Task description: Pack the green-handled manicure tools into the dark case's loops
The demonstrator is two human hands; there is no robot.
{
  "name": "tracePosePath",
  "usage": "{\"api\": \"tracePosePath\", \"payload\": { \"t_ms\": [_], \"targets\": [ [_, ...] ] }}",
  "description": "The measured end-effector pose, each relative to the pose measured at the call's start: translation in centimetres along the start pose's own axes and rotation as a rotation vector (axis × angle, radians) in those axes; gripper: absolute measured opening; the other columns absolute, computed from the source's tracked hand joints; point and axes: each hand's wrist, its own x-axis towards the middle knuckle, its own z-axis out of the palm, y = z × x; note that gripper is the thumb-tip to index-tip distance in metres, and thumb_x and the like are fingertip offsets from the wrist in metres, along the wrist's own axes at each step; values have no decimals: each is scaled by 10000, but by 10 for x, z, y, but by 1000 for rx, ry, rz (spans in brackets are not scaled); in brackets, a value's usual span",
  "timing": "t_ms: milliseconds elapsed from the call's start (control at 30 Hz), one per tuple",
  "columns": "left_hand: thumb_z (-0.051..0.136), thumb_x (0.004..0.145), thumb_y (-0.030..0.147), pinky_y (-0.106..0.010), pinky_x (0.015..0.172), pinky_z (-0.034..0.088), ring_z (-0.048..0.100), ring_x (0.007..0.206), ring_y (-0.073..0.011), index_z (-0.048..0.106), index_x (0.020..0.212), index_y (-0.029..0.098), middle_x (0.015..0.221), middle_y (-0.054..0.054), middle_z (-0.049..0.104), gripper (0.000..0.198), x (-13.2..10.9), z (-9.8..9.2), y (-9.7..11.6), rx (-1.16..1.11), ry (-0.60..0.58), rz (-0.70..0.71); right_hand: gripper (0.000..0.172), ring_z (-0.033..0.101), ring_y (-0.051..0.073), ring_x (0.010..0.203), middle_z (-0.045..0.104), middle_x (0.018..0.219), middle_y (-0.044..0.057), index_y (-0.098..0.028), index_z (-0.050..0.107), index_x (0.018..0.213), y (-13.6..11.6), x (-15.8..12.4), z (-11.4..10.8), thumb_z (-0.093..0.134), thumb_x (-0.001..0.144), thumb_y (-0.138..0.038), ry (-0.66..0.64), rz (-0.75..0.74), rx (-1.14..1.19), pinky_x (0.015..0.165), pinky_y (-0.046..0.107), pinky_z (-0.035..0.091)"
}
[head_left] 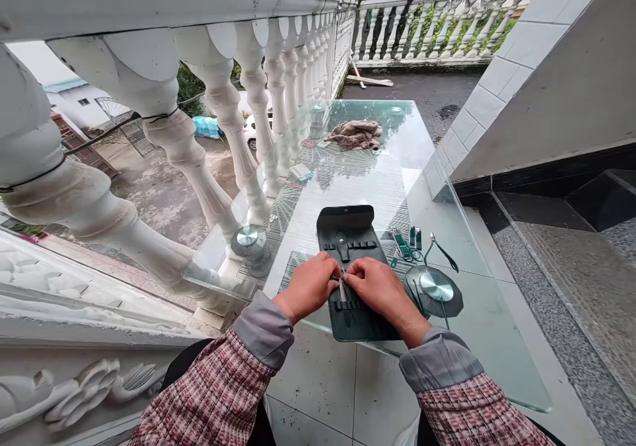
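L hand [308, 287] & R hand [377, 290] both pinch closed on a thin metal tool [342, 291], at the middle of the open black case [348, 230] on the glass surface [377, 161]. Just right: green-handled tools [405, 244]. Farther: small card [301, 171], print too small to read; then crumpled cloth [356, 134].

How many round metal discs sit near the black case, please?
2: the left disc beside the black case; the right disc by the right hand. Others may be hidden.

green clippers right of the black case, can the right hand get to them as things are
Probably yes: the green clippers lie in the open just beyond the right hand, nothing between, though it pinches a slim metal tool.
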Motion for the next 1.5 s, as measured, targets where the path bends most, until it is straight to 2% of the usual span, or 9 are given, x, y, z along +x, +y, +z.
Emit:
{"api": "tracePosePath", "payload": {
  "t_ms": [233, 433, 567, 667, 767, 867, 1233, 1333, 1500],
  "targets": [
    [595, 787, 131, -245, 706, 446, 570, 821, -143, 583, 869, 189, 891, 10, 584, 101, 1, -4, 2, -162, -22, -24, 146, 553, 148, 624, 644, 652, 1, -208, 568, 600, 1, 1, -4, 521, 726, -263, -67, 12, 121, 565, 262, 356],
    [596, 770, 120, -241, 693, 448, 570, 797, -139, 586, 850, 186, 866, 12, 587, 105, 1, -4, 2, -188, -18, -30, 138, 552, 142, 621, 637, 649, -1, -202, 562, 597, 5, 3, -2, 530, 709, -277, -77, -14, 210, 586, 264, 387],
    [594, 764, 109, -241, 697, 445, 567, 796, -139, 590, 836, 184, 860, 11, 584, 104, 1, -3, 2, -188, -8, -38, 78, 578, 139, 631, 652, 681, -4, -202, 589, 731, 7, 3, 1, 536, 703, -251, -116, -23, 290, 578, 253, 408],
    [597, 764, 116, -239, 689, 442, 568, 781, -137, 599, 823, 186, 852, 12, 585, 91, 1, -3, 3, -187, -7, -50, 248, 577, 131, 606, 631, 645, -29, -201, 577, 939, 7, 3, 2, 556, 694, -231, -190, -10, 404, 568, 248, 415],
    [600, 772, 153, -234, 665, 442, 571, 754, -134, 609, 801, 188, 839, 13, 596, 46, 1, -3, 4, -201, -11, -76, 382, 573, 124, 594, 597, 618, -54, -195, 552, 1032, 7, 3, 2, 629, 662, -252, -216, -3, 454, 564, 245, 420],
    [586, 767, 144, -223, 648, 436, 580, 758, -133, 620, 799, 192, 834, 19, 623, 67, 1, -4, 5, -229, -18, -92, 438, 577, 122, 596, 577, 601, -64, -192, 552, 1048, 7, 3, 4, 675, 631, -247, -215, 8, 463, 565, 242, 425],
    [546, 748, 83, -217, 629, 404, 574, 738, -131, 558, 803, 204, 769, 48, 627, 133, -6, -4, 7, -294, 18, -128, 367, 551, 112, 533, 567, 538, -79, -190, 559, 953, 3, 4, 6, 626, 594, -158, -261, 78, 522, 536, 232, 403],
    [573, 740, 76, -220, 648, 413, 578, 743, -126, 523, 886, 210, 780, 54, 614, 204, -14, -1, 7, -335, 24, -125, 381, 544, 110, 525, 574, 536, -77, -187, 537, 944, -1, 3, 4, 601, 574, -124, -262, 138, 589, 543, 235, 405],
    [680, 675, 75, -228, 667, 430, 584, 775, -134, 437, 1081, 216, 833, 45, 596, 494, -23, 4, 7, -334, 7, -98, 355, 514, 104, 486, 573, 518, -71, -179, 536, 889, -7, 2, 3, 587, 544, -114, -222, 210, 694, 518, 234, 394]
  ]
}}
